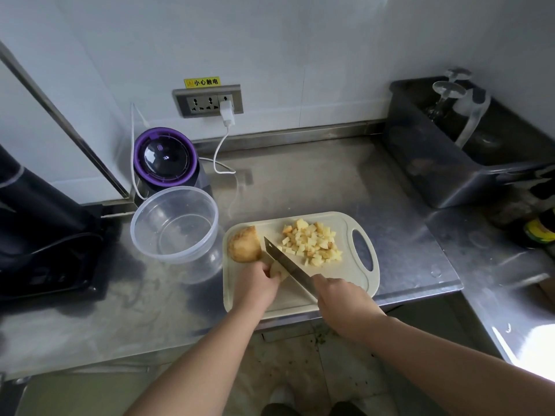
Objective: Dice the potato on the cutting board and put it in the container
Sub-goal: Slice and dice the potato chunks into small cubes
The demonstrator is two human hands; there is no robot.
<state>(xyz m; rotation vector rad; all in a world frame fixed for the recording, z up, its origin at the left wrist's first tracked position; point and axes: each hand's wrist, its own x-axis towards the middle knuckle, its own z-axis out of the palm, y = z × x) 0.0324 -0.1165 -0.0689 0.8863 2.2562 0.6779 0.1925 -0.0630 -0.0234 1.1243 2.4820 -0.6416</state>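
I count one cutting board [350,276], one clear container [177,257] left of centre, one knife [288,265], one left hand [258,283], one right hand [339,298], one potato half [244,244], one smaller potato piece [277,270], and dice [312,244] beyond counting.

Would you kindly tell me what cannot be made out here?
Head view:
Knife handle: hidden in the grip of the right hand.
Potato piece: mostly covered by the left hand and blade.
Bottle: cut off by the right edge.
Grey bin: contents dark and blurred.
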